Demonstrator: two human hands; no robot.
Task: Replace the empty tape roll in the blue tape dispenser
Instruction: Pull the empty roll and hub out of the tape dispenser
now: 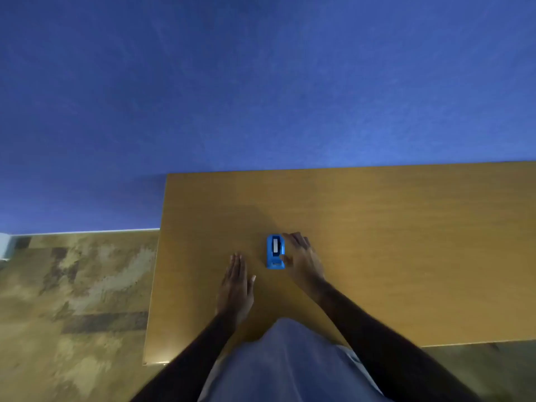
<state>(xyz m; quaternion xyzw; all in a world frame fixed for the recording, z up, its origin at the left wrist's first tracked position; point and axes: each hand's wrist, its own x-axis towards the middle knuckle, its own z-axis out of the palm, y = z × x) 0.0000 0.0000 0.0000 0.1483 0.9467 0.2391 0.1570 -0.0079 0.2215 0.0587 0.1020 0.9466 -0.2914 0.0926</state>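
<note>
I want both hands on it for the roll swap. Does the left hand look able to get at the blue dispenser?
Probably yes. The left hand lies flat on the table beside the blue tape dispenser, with only bare wood between them; the right hand is at the other side.

Both hands reach forward, left hand point(235, 287) flat (right hand point(303, 261) loosely curved).

Dispenser point(275, 252) on table point(406, 242), between hands.
</note>
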